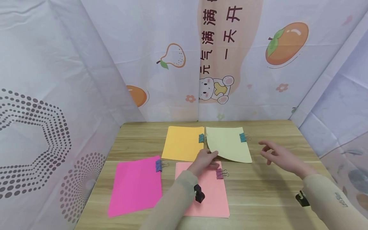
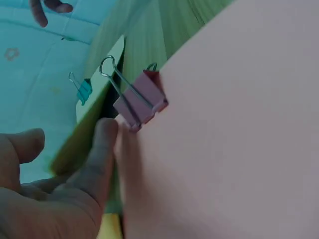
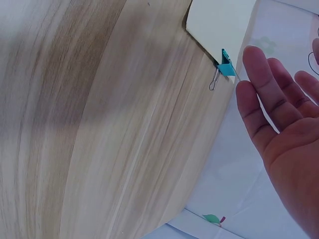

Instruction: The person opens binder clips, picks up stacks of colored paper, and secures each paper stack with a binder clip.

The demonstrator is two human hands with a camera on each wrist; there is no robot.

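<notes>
My left hand reaches over the pink paper stack and holds the near left corner of the pale yellow paper stack. That corner curls up off the table, its edge between thumb and fingers in the left wrist view. A teal binder clip grips the pale stack's right edge. Close to my left thumb is a purple binder clip on the pink stack. My right hand hovers to the right of the pale stack, fingers loosely bent, holding nothing; its fingers appear near the teal clip in the right wrist view.
An orange-yellow paper stack with a teal clip lies left of the pale one. Magenta paper with a blue clip lies at front left. Printed cloth hangs behind the wooden table and at both sides.
</notes>
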